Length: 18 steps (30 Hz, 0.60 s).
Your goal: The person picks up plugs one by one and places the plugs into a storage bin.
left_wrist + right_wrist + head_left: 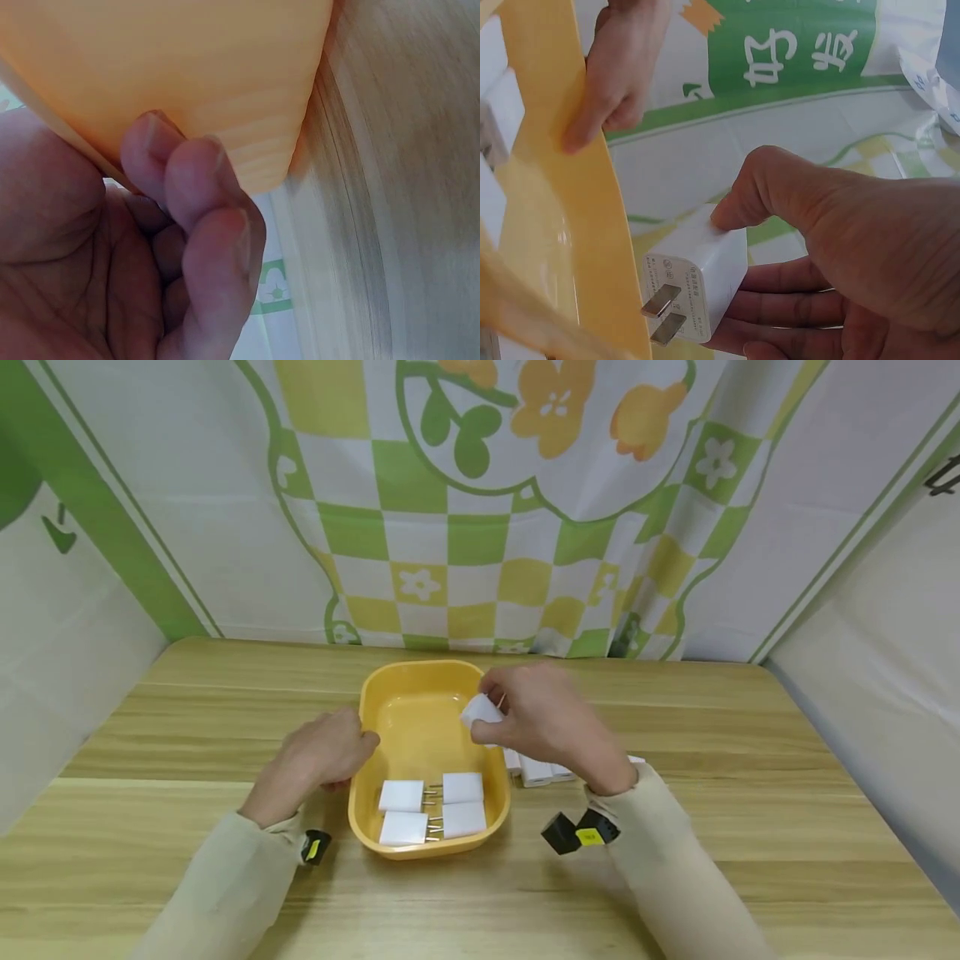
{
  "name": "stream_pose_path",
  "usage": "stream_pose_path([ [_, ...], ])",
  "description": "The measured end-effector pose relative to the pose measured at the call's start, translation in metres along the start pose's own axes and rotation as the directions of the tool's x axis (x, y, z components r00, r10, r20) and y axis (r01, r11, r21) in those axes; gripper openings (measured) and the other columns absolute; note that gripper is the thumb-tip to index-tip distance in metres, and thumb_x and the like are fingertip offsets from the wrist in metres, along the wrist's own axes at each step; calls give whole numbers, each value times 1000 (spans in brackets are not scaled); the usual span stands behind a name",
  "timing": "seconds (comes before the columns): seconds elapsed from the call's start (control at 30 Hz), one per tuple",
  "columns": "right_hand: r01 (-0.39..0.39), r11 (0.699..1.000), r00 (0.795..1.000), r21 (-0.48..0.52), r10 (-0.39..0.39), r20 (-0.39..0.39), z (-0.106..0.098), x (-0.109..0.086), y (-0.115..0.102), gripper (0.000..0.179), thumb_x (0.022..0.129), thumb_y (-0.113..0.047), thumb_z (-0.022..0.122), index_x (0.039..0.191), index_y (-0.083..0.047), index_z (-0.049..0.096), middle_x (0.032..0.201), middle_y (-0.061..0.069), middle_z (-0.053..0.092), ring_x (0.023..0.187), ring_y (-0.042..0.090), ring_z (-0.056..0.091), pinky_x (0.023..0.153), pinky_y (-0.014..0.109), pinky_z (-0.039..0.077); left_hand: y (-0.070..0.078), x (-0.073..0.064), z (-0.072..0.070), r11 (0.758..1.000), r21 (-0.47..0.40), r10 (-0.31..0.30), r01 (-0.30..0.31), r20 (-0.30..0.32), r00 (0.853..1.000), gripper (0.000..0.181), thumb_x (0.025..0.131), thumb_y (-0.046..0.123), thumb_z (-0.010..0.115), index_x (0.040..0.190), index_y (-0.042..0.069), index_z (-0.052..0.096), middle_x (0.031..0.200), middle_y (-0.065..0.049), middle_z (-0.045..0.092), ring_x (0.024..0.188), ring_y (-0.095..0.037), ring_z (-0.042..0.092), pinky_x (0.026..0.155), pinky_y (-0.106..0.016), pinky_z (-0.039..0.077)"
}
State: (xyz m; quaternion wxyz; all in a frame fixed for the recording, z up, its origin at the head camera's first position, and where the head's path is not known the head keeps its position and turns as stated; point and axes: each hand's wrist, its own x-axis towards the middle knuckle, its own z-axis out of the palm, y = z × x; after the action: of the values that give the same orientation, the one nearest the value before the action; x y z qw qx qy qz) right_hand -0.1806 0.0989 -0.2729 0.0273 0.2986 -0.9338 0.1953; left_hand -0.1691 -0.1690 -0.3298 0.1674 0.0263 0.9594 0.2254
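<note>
A white charger plug [720, 259] with two flat metal prongs is pinched between the thumb and fingers of my right hand [543, 714], over the right rim of the yellow basin [420, 735]. My left hand [322, 752] grips the basin's left rim, thumb on the inside and curled fingers against the outer wall in the left wrist view. Inside the basin's near end lie several white chargers [402, 828] in two facing columns, prongs pointing toward each other.
More white chargers [536, 772] lie on the wooden table [720, 835] right of the basin, partly hidden under my right hand and forearm. A checkered, flowered curtain [480, 527] hangs along the table's far edge.
</note>
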Motion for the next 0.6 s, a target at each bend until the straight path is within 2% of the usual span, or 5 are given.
stream_pose_path([
  [0.23,43,999,998,28,-44,48,16,17,-23,25,83,-29,73,102,-13,70,87,-8,69,74,8,59,67,25,47,0,1,0,1000,-2,-4,4,-1,1000,33,98,20,41,73,5,58,56,-8,61,45,-19,56,44,-29,42],
  [0.33,74,996,995,54,-77,61,26,24,-30,23,83,-28,74,100,-13,71,86,-7,69,72,7,60,65,24,47,0,1,0,1000,-3,-5,5,3,1000,33,98,20,42,75,5,58,56,-8,61,45,-19,56,44,-29,41],
  [0.43,99,993,993,68,-103,54,36,30,-33,22,83,-27,74,98,-12,71,86,-6,69,73,7,60,67,23,48,0,1,0,1000,1,-8,8,10,1000,32,98,21,42,75,5,58,56,-8,61,46,-19,55,45,-29,41],
  [0.6,83,993,993,79,-89,72,53,37,-32,27,83,-26,75,103,-9,72,90,-4,69,77,8,61,70,22,49,0,2,-1,1000,6,-23,23,20,1000,33,99,21,42,76,4,58,57,-8,62,47,-20,57,45,-29,42],
])
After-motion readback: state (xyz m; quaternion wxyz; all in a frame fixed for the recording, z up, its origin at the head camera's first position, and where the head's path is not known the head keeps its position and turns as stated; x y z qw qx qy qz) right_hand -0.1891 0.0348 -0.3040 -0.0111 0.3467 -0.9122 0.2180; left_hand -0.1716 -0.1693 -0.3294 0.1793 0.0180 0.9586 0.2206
